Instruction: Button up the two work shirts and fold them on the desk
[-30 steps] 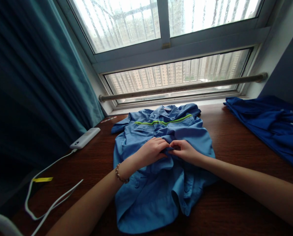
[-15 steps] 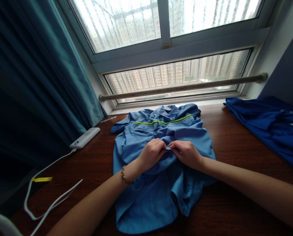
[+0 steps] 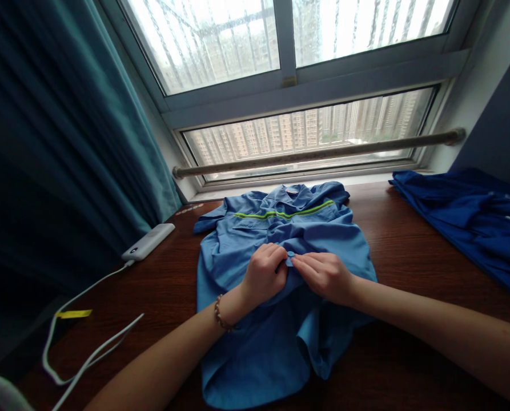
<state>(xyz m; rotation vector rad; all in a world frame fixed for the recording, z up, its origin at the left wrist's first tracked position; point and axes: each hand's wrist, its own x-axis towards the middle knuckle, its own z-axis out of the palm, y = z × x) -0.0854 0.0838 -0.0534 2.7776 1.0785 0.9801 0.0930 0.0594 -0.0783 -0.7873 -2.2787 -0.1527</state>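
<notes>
A light blue short-sleeved work shirt (image 3: 255, 359) lies front up on the dark wooden table, its collar toward the window. A yellow-green stripe (image 3: 314, 209) crosses its chest. Over the middle of the front placket, my left hand (image 3: 265, 273) pinches the fabric, fingers curled, a bracelet on that wrist. Close beside it, my right hand (image 3: 325, 277) grips the placket edge with thumb and fingertips. Between the fingertips of both hands shows a small blue button (image 3: 290, 254). The curled fingers partly hide the cloth under them.
A dark blue folded garment (image 3: 464, 211) lies at the right. On the left stand a white power bank (image 3: 148, 241) with a white cable (image 3: 87, 284) and a teal curtain (image 3: 121, 142). A metal rail (image 3: 323, 153) runs along the window behind the table (image 3: 400, 228).
Both hands have shifted slightly on the placket, the right one a little lower. The button now shows between the fingertips. The shirt stays in the same place.
</notes>
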